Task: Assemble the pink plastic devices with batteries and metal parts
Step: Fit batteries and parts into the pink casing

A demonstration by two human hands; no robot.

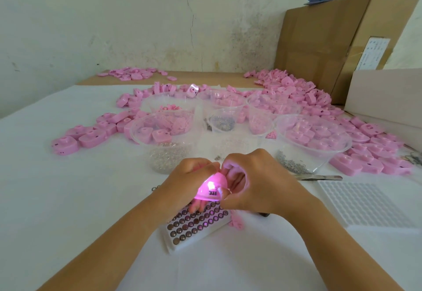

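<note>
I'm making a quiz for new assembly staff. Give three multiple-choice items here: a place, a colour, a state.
1. Where is the battery tray? A on the table, below the left hand and right hand; B on a cardboard box; C inside a bowl.
2. What colour is the device both hands hold? A blue; B pink; C green.
3. What state is that device in? A glowing; B unlit; C broken in two.
Answers: 1 A, it lies beneath them; 2 B, pink shell; 3 A, light shines from it.
</note>
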